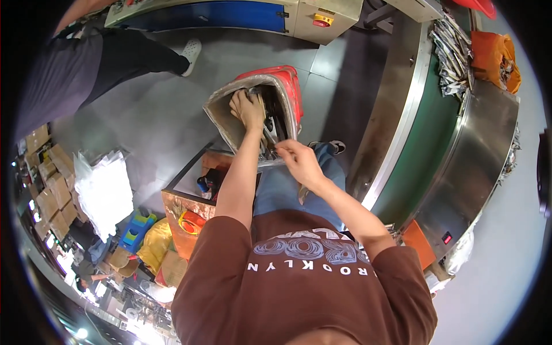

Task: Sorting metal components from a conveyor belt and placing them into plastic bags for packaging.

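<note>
A lined bin (221, 115) with a pale, worn rim stands in front of me, tilted in view, with red plastic (294, 86) along its far right side. Long thin flat pieces (275, 123), some dark and some shiny, stand inside it. My left hand (247, 109) reaches into the bin's opening, its fingers bent down around something dark or grey at their tips that I cannot make out. At the bin's near right corner my right hand (302, 164) is held with thumb and fingers drawn together; what they pinch is too small to name.
On the right runs a green conveyor belt (425, 126) with metal sides, a pile of thin strips (451, 54) at its far end beside an orange bag (494, 60). A copper-coloured cart (178, 215) stands left of my legs. Another person's leg (138, 54) is at upper left.
</note>
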Available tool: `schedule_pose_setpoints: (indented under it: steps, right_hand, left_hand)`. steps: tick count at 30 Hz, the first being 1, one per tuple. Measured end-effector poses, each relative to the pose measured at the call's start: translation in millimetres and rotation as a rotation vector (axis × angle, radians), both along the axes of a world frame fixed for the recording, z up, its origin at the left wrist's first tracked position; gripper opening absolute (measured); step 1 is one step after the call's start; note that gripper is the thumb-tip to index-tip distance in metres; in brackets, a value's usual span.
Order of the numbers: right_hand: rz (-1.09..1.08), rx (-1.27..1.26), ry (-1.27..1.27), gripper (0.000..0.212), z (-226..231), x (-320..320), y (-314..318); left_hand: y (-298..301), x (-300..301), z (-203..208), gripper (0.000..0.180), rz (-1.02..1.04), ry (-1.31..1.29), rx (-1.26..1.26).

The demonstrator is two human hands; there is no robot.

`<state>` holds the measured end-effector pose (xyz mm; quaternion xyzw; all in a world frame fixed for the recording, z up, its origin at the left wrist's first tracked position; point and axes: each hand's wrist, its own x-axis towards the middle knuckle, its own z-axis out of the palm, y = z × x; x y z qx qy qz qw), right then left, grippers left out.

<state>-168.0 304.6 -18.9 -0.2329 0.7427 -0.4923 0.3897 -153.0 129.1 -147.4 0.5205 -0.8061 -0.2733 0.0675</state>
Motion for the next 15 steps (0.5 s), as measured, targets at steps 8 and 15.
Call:
schedule_pose_setpoints:
  steps: [8,15]
  right_hand:
    - [-0.448,0.089,-0.454,0.015,-16,-5,57]
    - [-0.376,0.087,-0.407,0.015,-17,17,35]
  left_hand:
    - [10,16,137,0.025,0.129,0.923,-0.048]
    - [-75,37,-15,0.058,-0.025,0.123,0.084]
